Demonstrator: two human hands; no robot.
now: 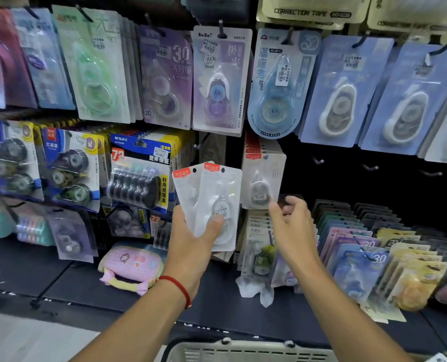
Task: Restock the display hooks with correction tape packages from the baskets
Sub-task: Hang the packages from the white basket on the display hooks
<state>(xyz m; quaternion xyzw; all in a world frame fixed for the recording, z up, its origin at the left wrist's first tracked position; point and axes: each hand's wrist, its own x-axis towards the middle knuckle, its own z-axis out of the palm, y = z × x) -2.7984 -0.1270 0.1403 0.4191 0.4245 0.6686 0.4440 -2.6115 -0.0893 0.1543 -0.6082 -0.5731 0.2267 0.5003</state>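
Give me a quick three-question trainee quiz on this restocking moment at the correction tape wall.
1. True or false: the left hand grips white packages with red top labels.
2. Which is nearest the right hand? A: the hanging white package; B: the pink pouch; C: the basket.
3. Fill in: the basket's rim shows at the ____ edge of the view.

Key: 1 true; 2 A; 3 bottom.
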